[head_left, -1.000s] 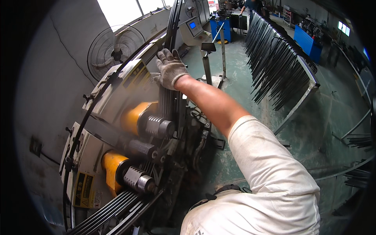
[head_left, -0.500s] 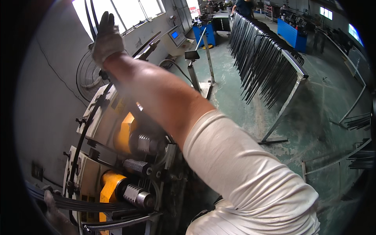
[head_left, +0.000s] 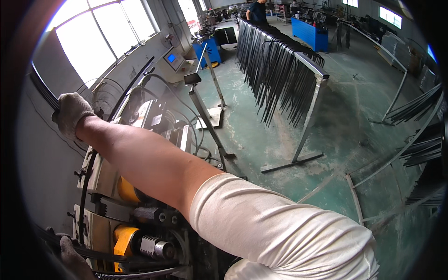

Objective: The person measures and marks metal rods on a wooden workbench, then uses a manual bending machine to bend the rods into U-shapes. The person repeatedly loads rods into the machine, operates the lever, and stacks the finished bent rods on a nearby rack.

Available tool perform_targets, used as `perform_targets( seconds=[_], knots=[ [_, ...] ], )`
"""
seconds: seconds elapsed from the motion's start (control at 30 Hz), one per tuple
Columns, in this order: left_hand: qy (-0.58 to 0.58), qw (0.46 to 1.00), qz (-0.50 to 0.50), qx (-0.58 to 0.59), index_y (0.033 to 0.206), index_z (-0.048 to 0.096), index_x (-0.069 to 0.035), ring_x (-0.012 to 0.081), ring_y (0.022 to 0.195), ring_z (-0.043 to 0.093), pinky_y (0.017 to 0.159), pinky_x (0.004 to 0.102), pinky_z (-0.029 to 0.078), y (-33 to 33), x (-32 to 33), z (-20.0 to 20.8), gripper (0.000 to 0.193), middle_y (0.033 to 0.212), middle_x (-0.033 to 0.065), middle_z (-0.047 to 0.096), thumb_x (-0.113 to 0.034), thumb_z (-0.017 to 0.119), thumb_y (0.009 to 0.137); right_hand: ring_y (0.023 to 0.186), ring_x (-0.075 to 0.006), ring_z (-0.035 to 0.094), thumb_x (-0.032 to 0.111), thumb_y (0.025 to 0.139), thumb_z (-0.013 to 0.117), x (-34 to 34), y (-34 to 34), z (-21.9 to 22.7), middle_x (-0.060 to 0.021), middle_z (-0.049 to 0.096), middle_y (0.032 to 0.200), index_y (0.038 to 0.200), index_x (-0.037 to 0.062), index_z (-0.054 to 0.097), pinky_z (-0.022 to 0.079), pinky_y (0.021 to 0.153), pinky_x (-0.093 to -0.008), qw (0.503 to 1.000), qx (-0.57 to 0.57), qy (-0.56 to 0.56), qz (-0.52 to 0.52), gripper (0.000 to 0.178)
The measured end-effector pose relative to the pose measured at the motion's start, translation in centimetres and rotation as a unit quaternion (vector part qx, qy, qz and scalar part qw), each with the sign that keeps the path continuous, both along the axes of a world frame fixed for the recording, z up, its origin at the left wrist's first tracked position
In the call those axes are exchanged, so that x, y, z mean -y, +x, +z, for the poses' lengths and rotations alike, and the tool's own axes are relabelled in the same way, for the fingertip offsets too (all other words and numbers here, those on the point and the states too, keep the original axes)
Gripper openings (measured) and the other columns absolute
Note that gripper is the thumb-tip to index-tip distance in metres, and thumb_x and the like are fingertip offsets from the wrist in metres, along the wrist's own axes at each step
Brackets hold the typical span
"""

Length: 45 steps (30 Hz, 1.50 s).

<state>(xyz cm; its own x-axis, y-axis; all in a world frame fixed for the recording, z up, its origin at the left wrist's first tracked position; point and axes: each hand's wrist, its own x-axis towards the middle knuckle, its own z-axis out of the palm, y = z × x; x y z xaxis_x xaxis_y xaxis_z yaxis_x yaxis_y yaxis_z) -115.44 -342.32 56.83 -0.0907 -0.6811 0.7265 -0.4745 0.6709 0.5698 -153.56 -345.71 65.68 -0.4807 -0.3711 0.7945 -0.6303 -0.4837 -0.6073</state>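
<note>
My right arm, in a pale sleeve, stretches up across the view to the far left. There my gloved right hand (head_left: 73, 113) is closed around a bundle of thin black rods (head_left: 43, 88), which runs up past the window. Low at the left edge, my gloved left hand (head_left: 72, 254) wraps round black rods (head_left: 100, 254), its fingers partly lost in the dark rim. The rods under my left hand lead toward a machine with yellow arms (head_left: 125, 241) and a ridged metal roller (head_left: 156, 247). Whether both hands hold the same bundle cannot be seen.
A metal rack (head_left: 310, 65) hung with many bent black rods stands on the green floor, a person (head_left: 257, 13) behind it. A post stand (head_left: 205, 109) rises beside the machine. Blue cabinets (head_left: 310, 35) are farther back. More black rods (head_left: 417, 105) lie on frames at right.
My right hand has moved left and down, from raised with fingers stretched to closed round the rods. The view has shifted, showing more window. My left hand stays on its rods.
</note>
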Motion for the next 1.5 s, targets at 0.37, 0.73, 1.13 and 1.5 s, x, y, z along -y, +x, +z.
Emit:
perform_targets(
  seconds=[0.37,0.73,1.13,1.5],
  knots=[
    [0.015,0.991,-0.101,-0.088,0.134,0.056,0.005,0.0242,0.08,0.072,0.071,0.0371,0.062,-4.0,-6.3,1.8,0.04,0.099,0.0169,0.072,-0.001,0.069,0.098,0.106,-0.04,0.082,0.023,0.097,0.08,-3.3,0.6,0.2,-0.0248,0.081,0.101,0.104,0.0024,0.079,0.065,0.092,-0.0456,0.998,0.003,0.054,0.031,0.022],
    [0.146,0.983,-0.078,-0.08,0.123,0.068,-0.001,0.0211,0.094,0.067,0.087,0.0366,0.056,2.6,3.0,1.5,0.027,0.102,0.0092,0.067,-0.024,0.07,0.108,0.106,-0.0404,0.083,0.028,0.097,0.082,-1.5,1.0,0.0,-0.0252,0.082,0.101,0.103,0.0018,0.082,0.066,0.094,-0.0442,1.0,0.002,0.026,0.0,0.027],
    [-0.165,0.973,-0.035,0.154,0.146,0.074,-0.005,0.0277,0.123,0.079,0.112,0.0432,0.063,4.2,2.9,6.2,0.069,0.138,0.0152,0.077,-0.065,0.056,0.115,0.121,-0.0466,0.079,0.034,0.102,0.074,-1.5,1.1,0.2,-0.0361,0.079,0.122,0.126,-0.0046,0.079,0.061,0.103,-0.0527,0.997,-0.05,0.043,0.046,0.046],
    [0.007,0.983,0.07,0.172,0.125,0.084,0.0,0.0207,0.101,0.085,0.099,0.0344,0.066,3.8,-3.1,2.3,0.034,0.11,0.0138,0.087,-0.025,0.063,0.114,0.122,-0.0487,0.076,0.041,0.112,0.066,-2.3,-0.7,-4.2,-0.0309,0.081,0.121,0.125,0.0013,0.083,0.06,0.104,-0.0536,0.994,-0.036,0.102,-0.03,0.045]
  ],
)
